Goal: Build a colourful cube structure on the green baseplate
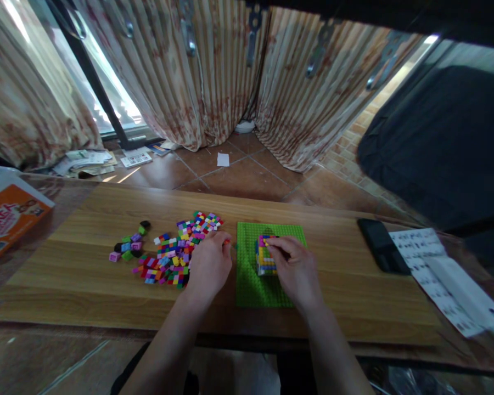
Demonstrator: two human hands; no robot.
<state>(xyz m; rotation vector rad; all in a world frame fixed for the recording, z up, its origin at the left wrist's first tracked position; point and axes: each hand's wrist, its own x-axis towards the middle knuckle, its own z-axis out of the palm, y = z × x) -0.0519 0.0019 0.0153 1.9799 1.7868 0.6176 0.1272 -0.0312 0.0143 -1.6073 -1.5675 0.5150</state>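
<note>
A green baseplate [251,285] lies on the wooden board [86,280]. On it stands a small multicoloured brick block [265,262]. My right hand [296,269] rests against the block's right side with fingers pinched at its top edge. My left hand [209,263] is curled at the plate's left edge, pinching a small red brick [227,241]. Just left of that hand spreads a pile of loose coloured bricks [177,252].
A few green, purple and black bricks [128,247] lie further left. A black phone [382,246] and a printed paper sheet [444,274] sit at the right. An orange box [8,219] is at far left. Curtains and tiled floor lie beyond.
</note>
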